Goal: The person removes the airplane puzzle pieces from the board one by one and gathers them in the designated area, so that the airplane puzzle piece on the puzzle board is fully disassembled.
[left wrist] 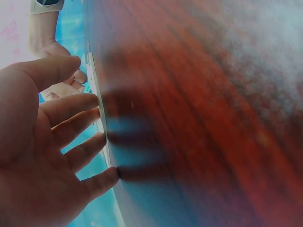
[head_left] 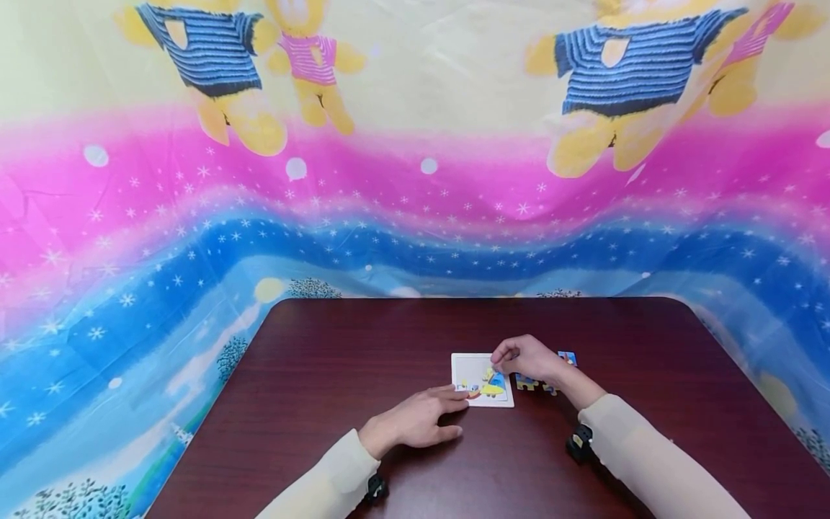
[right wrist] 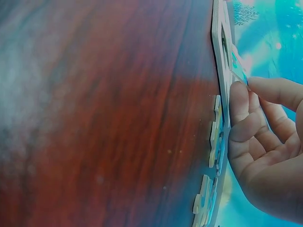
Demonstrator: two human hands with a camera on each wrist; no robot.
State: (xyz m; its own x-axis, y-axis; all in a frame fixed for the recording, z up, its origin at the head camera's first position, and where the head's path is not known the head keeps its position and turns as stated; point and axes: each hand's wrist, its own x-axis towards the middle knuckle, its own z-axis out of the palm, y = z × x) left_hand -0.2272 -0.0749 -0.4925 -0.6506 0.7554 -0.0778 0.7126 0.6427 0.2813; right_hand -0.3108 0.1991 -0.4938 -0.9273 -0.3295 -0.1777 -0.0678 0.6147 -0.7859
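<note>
A jigsaw puzzle board (head_left: 472, 360) with a white border lies flat on the table, its lower part filled with a colourful picture. My left hand (head_left: 421, 418) rests with extended fingers on the board's lower left edge; the left wrist view shows those fingers (left wrist: 87, 150) spread along the rim. Over the board's upper right corner is my right hand (head_left: 528, 358). In the right wrist view, its thumb and fingertips pinch a puzzle piece (right wrist: 238, 71), held tilted over the board. Most of that piece's picture is hidden.
Loose puzzle pieces (head_left: 527, 383) lie to the right of the board, partly under the right hand and forearm. Another piece (head_left: 568, 357) is farther right. Behind the dark wooden table (head_left: 350, 346) hangs a printed cloth (head_left: 415, 194).
</note>
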